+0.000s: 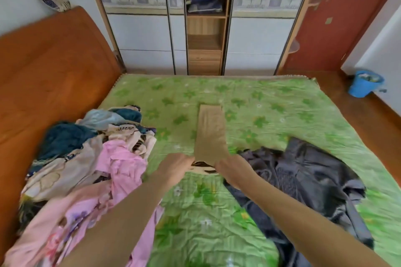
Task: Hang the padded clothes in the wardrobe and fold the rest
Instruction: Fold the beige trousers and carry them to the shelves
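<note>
Green floral bed (271, 110) filling the frame, wardrobe (152, 34) along the top, heap of clothes (91, 158) at lower left, grey padded garment (303, 175) at lower right, tan folded garment (210, 132) at centre, left hand (176, 166) and right hand (233, 171) each pinching its near corners

My fingertips are tucked under the near end of the tan garment (210, 134), so my grip does not show. My left forearm (121, 219) covers part of the pink clothes (121, 158). The grey garment (303, 180) runs off the bottom edge.
</note>
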Demonstrator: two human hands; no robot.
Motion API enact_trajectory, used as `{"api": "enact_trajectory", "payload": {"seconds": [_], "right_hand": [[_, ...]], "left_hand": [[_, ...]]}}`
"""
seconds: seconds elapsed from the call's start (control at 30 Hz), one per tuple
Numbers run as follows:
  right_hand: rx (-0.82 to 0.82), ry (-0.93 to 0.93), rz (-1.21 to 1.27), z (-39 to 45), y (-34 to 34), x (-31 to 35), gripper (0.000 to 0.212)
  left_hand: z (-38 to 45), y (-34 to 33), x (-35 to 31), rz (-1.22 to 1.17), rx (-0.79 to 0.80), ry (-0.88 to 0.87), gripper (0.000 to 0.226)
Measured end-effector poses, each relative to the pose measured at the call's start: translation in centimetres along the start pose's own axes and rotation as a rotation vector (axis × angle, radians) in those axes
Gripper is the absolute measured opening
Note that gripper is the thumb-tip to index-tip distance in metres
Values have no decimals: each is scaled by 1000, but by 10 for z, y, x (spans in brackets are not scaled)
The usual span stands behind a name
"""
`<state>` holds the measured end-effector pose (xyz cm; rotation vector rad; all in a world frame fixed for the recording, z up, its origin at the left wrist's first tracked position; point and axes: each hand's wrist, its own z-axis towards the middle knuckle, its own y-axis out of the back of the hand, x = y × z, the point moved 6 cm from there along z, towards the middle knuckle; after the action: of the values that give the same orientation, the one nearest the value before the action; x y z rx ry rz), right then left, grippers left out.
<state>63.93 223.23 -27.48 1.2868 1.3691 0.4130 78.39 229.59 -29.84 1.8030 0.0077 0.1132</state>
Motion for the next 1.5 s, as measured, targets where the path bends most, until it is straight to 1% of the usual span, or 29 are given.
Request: {"api": "enact_trajectory", "payload": {"seconds": [0.03, 0.1, 0.17, 0.2, 0.23, 0.3, 0.33, 0.4, 0.53, 0.67, 0.73, 0.77, 0.87, 0.9, 0.97, 1.0, 1.03, 1.1, 1.17, 1.2, 1.27, 1.33, 1.5], "right_hand": [[36, 13, 39, 6, -29, 17, 23], [82, 67, 86, 12, -79, 49, 41], [135, 42, 143, 11, -119, 74, 48], [159, 27, 177, 7, -129, 84, 50], [175, 7, 213, -5, -121, 91, 50], [203, -22, 286, -24, -125, 108, 45], [194, -7, 339, -32, -129, 117, 42], [238, -8, 455, -41, -148, 134, 38], [259, -72, 623, -56, -192, 175, 49], [319, -46, 596, -67, -234, 226, 65], [393, -29, 555, -65, -263, 248, 73], [394, -33, 547, -63, -277, 257, 75], [301, -86, 513, -64, -314, 279, 71], [319, -74, 512, -68, -324, 286, 72], [405, -3, 516, -78, -344, 296, 83], [407, 37, 538, -80, -351, 297, 83], [374, 65, 575, -80, -355, 296, 77], [249, 116, 649, -75, -361, 290, 64], [127, 161, 663, -70, -369, 284, 61], [81, 175, 651, -67, -373, 281, 60], [27, 195, 610, -59, -382, 278, 60], [-17, 201, 572, -48, -393, 274, 64], [-12, 194, 577, -27, -428, 269, 77]], "left_hand": [[-4, -20, -8, -21, 27, -2, 35], [-13, -52, -22, -47, 63, -4, 33], [-24, -74, -37, -81, 92, -5, 36], [-29, -84, -45, -100, 102, -4, 38], [-35, -95, -52, -119, 117, -3, 40], [-44, -117, -64, -143, 147, -10, 41], [-48, -131, -70, -139, 168, -15, 42], [-56, -158, -80, -132, 204, -33, 44], [-67, -217, -95, -144, 230, -61, 54], [-84, -284, -113, -127, 262, -71, 58], [-90, -324, -120, -129, 298, -69, 66], [-91, -343, -122, -125, 300, -70, 71], [-91, -379, -131, -182, 338, -52, 78], [-93, -389, -136, -221, 356, -66, 76], [-97, -403, -143, -309, 391, -90, 65], [-98, -406, -144, -329, 369, -105, 61], [-97, -409, -144, -320, 326, -122, 59], [-92, -415, -139, -286, 191, -142, 62], [-81, -422, -132, -282, 66, -150, 60], [-73, -424, -129, -287, 32, -162, 59], [-56, -431, -125, -272, 13, -206, 64], [-44, -441, -122, -235, 24, -258, 69], [-31, -461, -118, -174, -24, -307, 76]]}}
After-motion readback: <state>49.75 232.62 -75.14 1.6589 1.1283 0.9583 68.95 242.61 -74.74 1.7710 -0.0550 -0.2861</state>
